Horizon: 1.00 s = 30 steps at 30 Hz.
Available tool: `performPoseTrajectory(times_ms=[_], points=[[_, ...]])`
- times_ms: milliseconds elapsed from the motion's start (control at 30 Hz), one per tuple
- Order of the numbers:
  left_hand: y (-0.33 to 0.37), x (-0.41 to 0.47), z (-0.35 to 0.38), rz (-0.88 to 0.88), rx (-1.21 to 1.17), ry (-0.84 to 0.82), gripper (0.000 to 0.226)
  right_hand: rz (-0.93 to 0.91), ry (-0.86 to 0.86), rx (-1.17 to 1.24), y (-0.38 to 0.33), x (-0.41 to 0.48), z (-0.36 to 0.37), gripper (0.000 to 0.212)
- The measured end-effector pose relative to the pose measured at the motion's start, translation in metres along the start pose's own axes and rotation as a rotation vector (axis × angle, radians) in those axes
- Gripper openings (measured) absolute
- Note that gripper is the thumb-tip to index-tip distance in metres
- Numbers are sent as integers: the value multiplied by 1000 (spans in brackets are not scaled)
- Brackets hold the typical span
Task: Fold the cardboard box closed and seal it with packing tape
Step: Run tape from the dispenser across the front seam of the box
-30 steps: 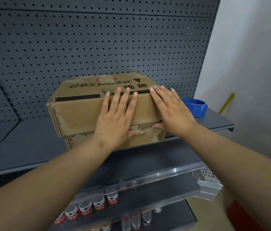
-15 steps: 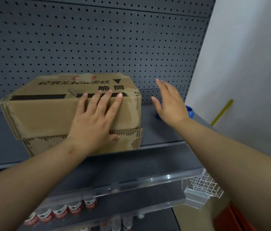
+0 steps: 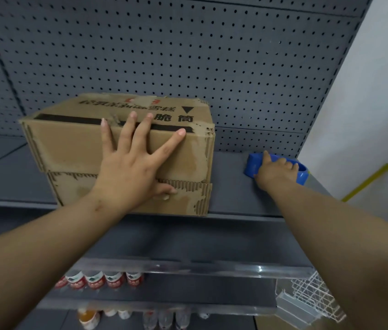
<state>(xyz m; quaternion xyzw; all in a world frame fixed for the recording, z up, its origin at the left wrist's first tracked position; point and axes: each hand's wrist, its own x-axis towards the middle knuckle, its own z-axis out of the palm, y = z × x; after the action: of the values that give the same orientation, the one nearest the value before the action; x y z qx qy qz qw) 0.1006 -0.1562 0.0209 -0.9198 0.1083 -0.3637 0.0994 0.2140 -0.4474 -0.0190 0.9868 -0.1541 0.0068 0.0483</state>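
Observation:
A worn brown cardboard box [image 3: 69,148] with black printed characters sits on the grey shelf [image 3: 231,191], its top flaps folded down. My left hand [image 3: 133,167] lies flat on the box's front face, fingers spread and reaching over the top edge, thumb on the lower flap. My right hand [image 3: 274,171] is at the far right of the shelf, fingers curled over a blue tape dispenser [image 3: 255,164]. The hand covers most of the dispenser.
A grey pegboard back panel [image 3: 188,55] rises behind the shelf. Lower shelves hold several bottles [image 3: 100,281] with red labels. A white wire basket [image 3: 312,298] hangs at the lower right. A white wall [image 3: 379,91] and a yellow stick [image 3: 367,182] are on the right.
My right hand left the box, moved right and closed over the blue tape dispenser. My left hand stayed pressed on the box with fingers spread wider.

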Motion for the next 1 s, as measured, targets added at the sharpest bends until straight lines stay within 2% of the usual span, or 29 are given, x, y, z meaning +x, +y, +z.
performPoseTrajectory(times_ms=[300,433,667,833,1000], points=[[-1,-8,8,37,49,-7,119,-36,51,80,-6,14,8,53],[-5,-10,11,75,49,-9,117,-36,122,225,-6,11,-4,63],[-18,-5,11,239,-52,-20,113,-95,382,456,-15,-10,-78,71],[-47,-4,1,381,-41,-182,109,-157,543,617,-30,-57,-139,73],[-65,-9,-5,362,3,-242,99,-290,661,723,-63,-123,-185,73]])
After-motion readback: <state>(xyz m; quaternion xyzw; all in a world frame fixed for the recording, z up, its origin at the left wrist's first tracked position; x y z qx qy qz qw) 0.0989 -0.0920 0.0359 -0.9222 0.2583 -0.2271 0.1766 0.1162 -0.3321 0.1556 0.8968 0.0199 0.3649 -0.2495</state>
